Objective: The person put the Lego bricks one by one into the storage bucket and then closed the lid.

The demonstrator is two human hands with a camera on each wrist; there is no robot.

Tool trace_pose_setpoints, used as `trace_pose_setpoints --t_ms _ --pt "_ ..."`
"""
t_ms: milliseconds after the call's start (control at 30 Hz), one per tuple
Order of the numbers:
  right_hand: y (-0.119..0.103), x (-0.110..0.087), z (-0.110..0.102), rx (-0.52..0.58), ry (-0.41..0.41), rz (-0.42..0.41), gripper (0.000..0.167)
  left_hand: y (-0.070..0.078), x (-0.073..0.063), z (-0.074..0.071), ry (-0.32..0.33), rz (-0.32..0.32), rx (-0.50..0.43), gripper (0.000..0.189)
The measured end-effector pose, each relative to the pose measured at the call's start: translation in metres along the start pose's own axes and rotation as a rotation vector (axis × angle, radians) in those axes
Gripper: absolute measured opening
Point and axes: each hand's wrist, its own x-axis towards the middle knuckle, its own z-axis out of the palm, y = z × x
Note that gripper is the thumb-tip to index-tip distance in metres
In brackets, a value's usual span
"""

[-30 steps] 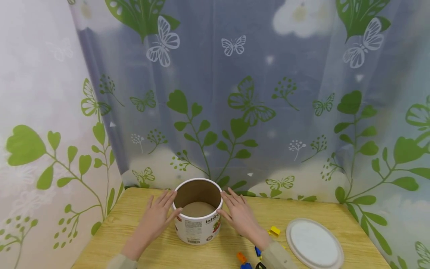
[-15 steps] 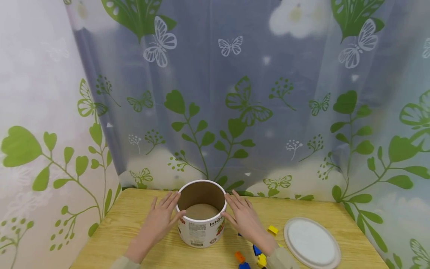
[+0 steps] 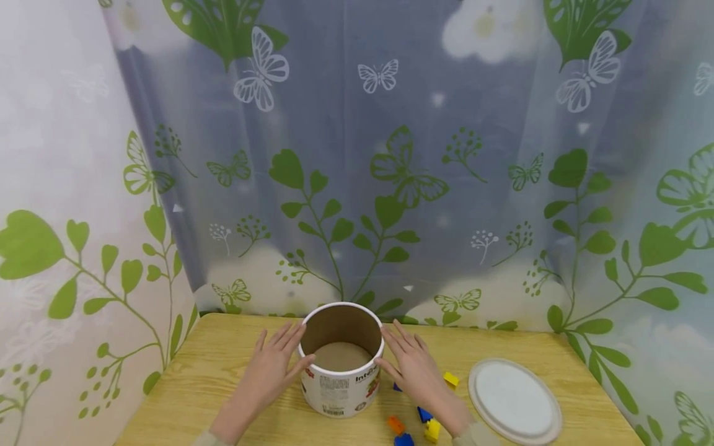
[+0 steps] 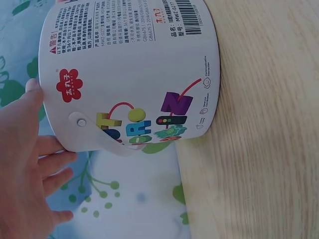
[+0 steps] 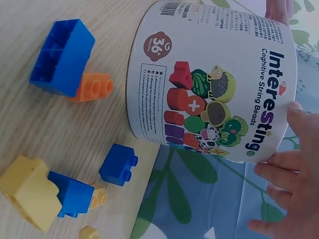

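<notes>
A white cardboard bucket (image 3: 337, 396) with printed pictures stands upright and uncovered on the table, its brown inside bare. Straight fingers of my left hand (image 3: 270, 365) touch the rim on the left, the thumb at the front. My right hand (image 3: 413, 365) mirrors it on the right side, fingers extended along the rim. In the left wrist view a white strap handle (image 4: 117, 145) hangs at the bucket's side. The right wrist view shows "Interesting" lettering on the bucket (image 5: 209, 84), with my right thumb (image 5: 297, 117) at its rim.
A round white lid (image 3: 515, 399) lies on the wooden table (image 3: 223, 347) at the right. Between lid and bucket are loose building blocks: an orange block (image 3: 396, 424), blue blocks (image 5: 62, 57) and yellow blocks (image 5: 30, 191). A patterned curtain (image 3: 334, 186) rises behind the table.
The bucket has slid to the right and slightly toward me, with both hands staying on its rim. It now stands nearer the blocks. The head view has shifted a little.
</notes>
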Motion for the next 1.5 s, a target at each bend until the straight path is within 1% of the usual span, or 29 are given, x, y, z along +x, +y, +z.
trace_pose_setpoints --t_ms 200,533,667,800,933,1067,1167,1500 --pt "0.000 -0.009 -0.003 0.014 0.007 0.008 0.065 0.003 -0.004 0.002 -0.004 0.005 0.001 0.069" --pt "0.005 -0.024 -0.011 0.071 -0.029 0.051 0.066 0.009 -0.010 0.006 0.044 0.047 -0.035 0.062" --pt "0.007 -0.030 -0.012 0.096 -0.019 0.054 0.066 0.011 -0.013 0.007 0.063 0.060 -0.042 0.061" --pt "0.008 -0.034 -0.013 0.122 -0.003 0.055 0.066 0.012 -0.016 0.009 0.099 0.077 -0.021 0.061" --pt "0.009 -0.036 -0.014 0.126 -0.012 0.055 0.067 0.014 -0.019 0.009 0.113 0.072 -0.015 0.062" --pt "0.009 -0.040 -0.015 0.133 -0.011 0.048 0.066 0.017 -0.023 0.006 0.084 0.054 -0.032 0.061" --pt "0.009 -0.042 -0.017 0.132 -0.005 0.041 0.066 0.019 -0.026 0.005 0.077 0.050 -0.040 0.061" --pt "0.006 -0.049 -0.021 0.140 -0.040 0.063 0.067 0.022 -0.036 0.006 0.142 0.073 -0.008 0.059"
